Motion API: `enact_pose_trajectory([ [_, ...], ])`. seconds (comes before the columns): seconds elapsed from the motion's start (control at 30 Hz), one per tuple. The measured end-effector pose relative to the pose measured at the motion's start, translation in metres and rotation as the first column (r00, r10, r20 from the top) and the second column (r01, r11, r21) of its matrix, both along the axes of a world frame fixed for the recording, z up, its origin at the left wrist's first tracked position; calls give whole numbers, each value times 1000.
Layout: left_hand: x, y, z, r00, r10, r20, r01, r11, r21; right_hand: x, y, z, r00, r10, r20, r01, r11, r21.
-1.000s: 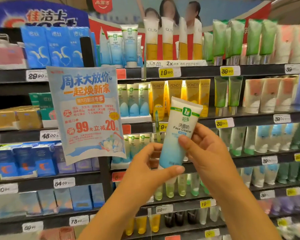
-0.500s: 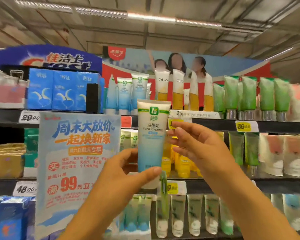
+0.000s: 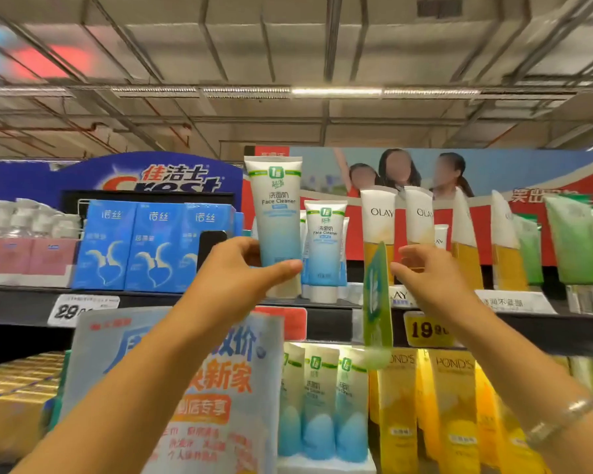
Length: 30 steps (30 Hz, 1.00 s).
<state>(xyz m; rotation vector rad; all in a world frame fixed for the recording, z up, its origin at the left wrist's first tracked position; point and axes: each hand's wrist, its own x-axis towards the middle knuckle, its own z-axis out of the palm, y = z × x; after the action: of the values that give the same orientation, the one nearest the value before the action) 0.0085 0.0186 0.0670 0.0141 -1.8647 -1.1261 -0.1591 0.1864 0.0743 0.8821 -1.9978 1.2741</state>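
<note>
My left hand (image 3: 240,271) grips a white-and-blue face cleanser tube (image 3: 277,213) near its lower end and holds it upright at the top shelf (image 3: 220,301), cap down. Right beside it stands an identical tube (image 3: 324,244) on that shelf. My right hand (image 3: 428,271) is apart from the tube, raised in front of the white-and-yellow Olay tubes (image 3: 379,220), with its fingers loosely curled and nothing in them.
Blue boxes (image 3: 134,248) fill the top shelf to the left. A green divider tag (image 3: 377,295) sticks out between my hands. A promotional poster (image 3: 199,388) hangs lower left. More cleanser tubes (image 3: 319,405) and yellow Pond's tubes (image 3: 449,415) stand one shelf down.
The tube has risen from the middle shelves to the top shelf, and my view tilted upward. My right hand let go of the tube and moved to the right.
</note>
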Motion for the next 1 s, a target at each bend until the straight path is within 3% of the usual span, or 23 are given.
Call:
enact_pose_trajectory([
  [0.27,-42,-15,10,980,134,146,-139,990,25,-12,-20,4,991,-121,-65,132,971,199],
  [0.77,-52,-24,17,880,325,346,-322,944,-66,-10,-29,10,983,-183,-19,182,948,260],
  [0.87,-51,-20,16,878,352,323,-343,935,-88,-10,-31,9,982,-188,-16,186,952,243],
  [1.0,-54,-13,11,828,523,204,-480,847,-227,-11,-34,7,982,-187,-15,186,960,209],
])
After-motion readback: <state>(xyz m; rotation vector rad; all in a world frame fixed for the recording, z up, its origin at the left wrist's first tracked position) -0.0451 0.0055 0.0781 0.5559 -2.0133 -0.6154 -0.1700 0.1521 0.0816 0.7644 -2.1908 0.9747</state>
